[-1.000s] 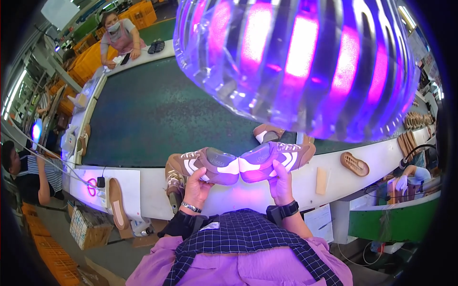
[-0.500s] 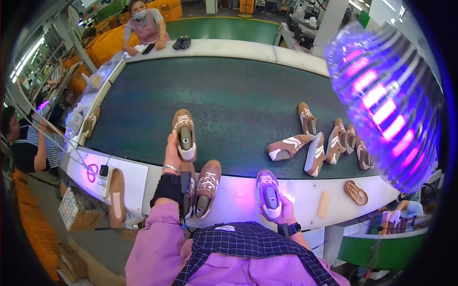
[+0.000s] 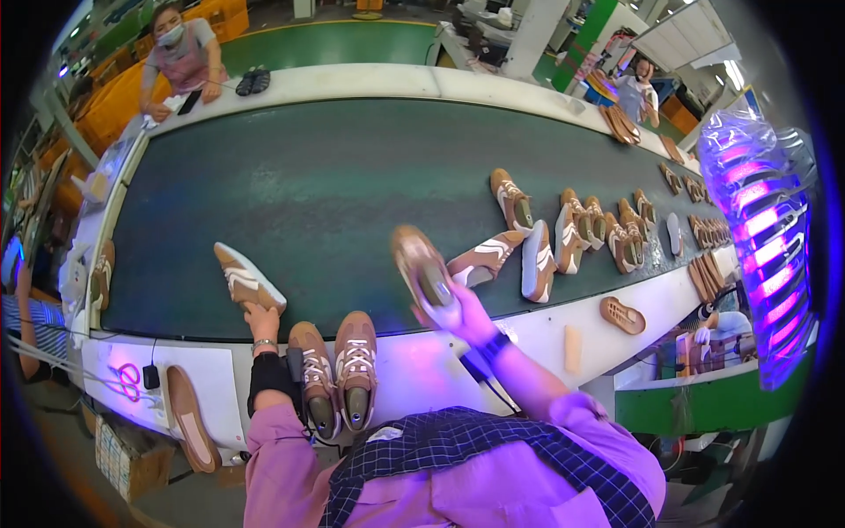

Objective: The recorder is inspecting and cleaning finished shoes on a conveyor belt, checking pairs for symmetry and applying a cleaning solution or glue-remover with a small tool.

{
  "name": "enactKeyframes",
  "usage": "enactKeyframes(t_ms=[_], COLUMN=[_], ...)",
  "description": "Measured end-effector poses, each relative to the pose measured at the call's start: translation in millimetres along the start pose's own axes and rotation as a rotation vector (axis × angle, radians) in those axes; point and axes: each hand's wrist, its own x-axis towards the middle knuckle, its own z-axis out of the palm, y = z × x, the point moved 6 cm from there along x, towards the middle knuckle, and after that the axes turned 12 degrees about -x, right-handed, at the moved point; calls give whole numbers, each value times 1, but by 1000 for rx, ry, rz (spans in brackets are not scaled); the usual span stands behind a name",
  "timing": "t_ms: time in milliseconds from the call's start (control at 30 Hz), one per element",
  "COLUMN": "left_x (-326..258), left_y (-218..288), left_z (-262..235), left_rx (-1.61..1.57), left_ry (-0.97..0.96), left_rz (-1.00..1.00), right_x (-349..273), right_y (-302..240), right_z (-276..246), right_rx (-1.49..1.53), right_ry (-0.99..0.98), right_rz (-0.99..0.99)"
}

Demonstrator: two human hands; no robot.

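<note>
Brown suede-look material and pale soles mark the left-hand sneaker [image 3: 239,271], tipped on its side at the green belt [image 3: 290,189] and gripped near its heel by the left hand [image 3: 260,322], and the right-hand sneaker [image 3: 412,251], heel clasped in the right hand [image 3: 473,315]. Both look light, soft-uppered, stiffer-soled, best held at the heel. Open belt separates them, bordered by the curved white counter [image 3: 422,365] and rightward sneaker cluster [image 3: 570,231].

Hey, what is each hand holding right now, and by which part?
The left hand has a brown shoe by its heel end; the right hand holds another brown shoe, also at the heel.
</note>
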Motion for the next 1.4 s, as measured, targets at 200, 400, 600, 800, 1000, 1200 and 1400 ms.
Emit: enactKeyframes(t_ms=[200, 400, 600, 800, 1000, 1200, 1400], left_x=[6, 25, -42, -199, -252, -255, -279], left_y=[17, -35, 39, 147, 142, 144, 163], left_z=[10, -11, -17, 12, 50, 63, 83], left_rx=[-248, -315, -447, -405, -191, -212, -317], left_ry=[-173, -154, -62, -405, -732, -717, -741], left_rz=[-46, -95, 321, 259, 433, 343, 310], right_x=[162, 104, 27, 22, 58, 57, 43], right_y=[-55, 41, -17, -37, -63, -74, -37], right_z=[26, -15, -149, -188, -163, -166, -198], right_rx=[-187, -897, -1241, -795, -842, -853, -624], right_ry=[182, 307, 1337, 1527, 1514, 1401, 896], right_rz=[-178, -36, -327, 18, 204, 190, -106])
